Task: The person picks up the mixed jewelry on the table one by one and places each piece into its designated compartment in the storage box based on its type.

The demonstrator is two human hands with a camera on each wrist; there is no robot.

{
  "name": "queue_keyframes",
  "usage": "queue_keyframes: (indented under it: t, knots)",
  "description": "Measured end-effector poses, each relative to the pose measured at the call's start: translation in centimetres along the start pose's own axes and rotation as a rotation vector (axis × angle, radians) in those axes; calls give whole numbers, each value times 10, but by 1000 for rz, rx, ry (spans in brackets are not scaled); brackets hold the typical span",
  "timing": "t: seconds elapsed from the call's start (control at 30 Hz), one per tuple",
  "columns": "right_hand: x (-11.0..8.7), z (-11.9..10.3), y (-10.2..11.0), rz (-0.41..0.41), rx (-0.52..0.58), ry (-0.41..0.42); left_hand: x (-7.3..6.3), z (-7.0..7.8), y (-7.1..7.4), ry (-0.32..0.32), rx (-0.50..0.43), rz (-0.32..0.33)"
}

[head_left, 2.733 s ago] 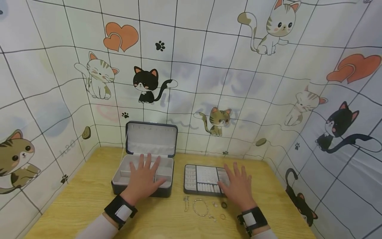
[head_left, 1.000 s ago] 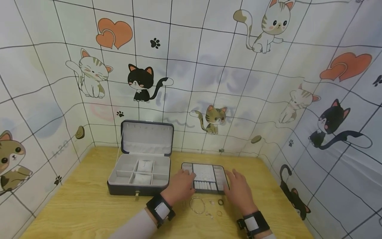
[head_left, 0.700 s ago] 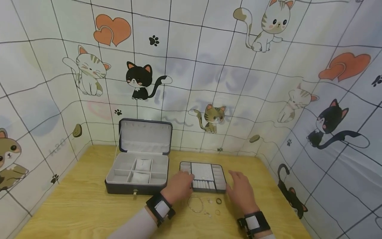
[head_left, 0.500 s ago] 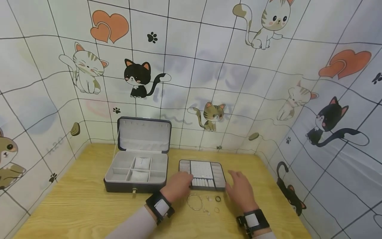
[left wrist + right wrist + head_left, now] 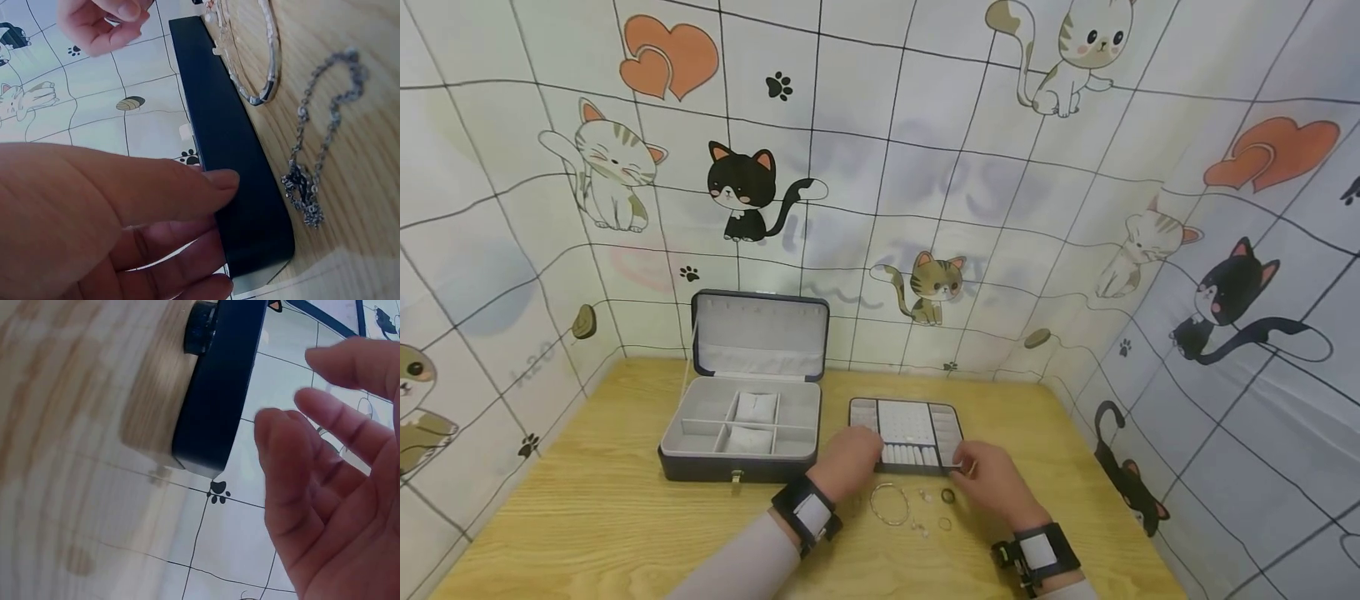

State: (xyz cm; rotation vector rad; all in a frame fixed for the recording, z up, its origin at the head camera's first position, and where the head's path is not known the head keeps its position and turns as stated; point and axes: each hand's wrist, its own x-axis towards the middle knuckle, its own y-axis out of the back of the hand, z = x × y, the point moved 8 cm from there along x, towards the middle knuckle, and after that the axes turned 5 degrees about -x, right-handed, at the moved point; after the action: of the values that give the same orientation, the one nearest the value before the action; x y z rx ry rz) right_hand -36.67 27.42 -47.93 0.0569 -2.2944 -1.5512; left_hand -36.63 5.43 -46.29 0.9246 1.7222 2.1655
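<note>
My left hand [image 5: 847, 461] grips the front left part of the dark-edged jewelry tray [image 5: 906, 421], thumb on the outer wall and fingers over the rim in the left wrist view. By the tray's right front corner is my right hand [image 5: 996, 482]; its fingers [image 5: 287, 462] are loosely bent and hold nothing in the right wrist view. In front of the tray lie a bangle [image 5: 890, 504], a dark ring [image 5: 948, 496], a thin gold ring [image 5: 945, 524] and small earrings [image 5: 919, 528]. A silver chain [image 5: 331, 112] lies beside my left hand.
Left of the tray stands a dark jewelry box [image 5: 700, 468], its lid [image 5: 760, 337] raised, with two white cushions [image 5: 752, 408] in its middle compartments. Cat-print cloth [image 5: 880, 167] hangs around the back and sides of the wooden table [image 5: 625, 533].
My left hand has moved from over the jewelry box to the tray's left side. My right hand has drawn back from over the tray to its front corner, fingers more bent.
</note>
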Motion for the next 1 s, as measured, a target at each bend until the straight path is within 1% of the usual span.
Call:
queue_keyframes:
  t: [0.17,0.3,0.5,0.7,0.9,1.0]
  knots:
    - [0,-4,-6,-83,22,63,5,-3,-4,45,36,-20]
    - [-1,-7,-10,-122,26,82,8,-6,-8,68,46,-47]
    - [-5,-10,-19,-180,36,66,10,-8,-10,75,68,-65]
    - [-6,-12,-24,-226,12,40,9,-9,-10,70,50,-60]
    - [-5,-12,-26,-240,-16,10,9,-8,-13,56,72,-51]
    - [-5,-13,-25,-233,-27,8,10,-9,-14,69,80,-69]
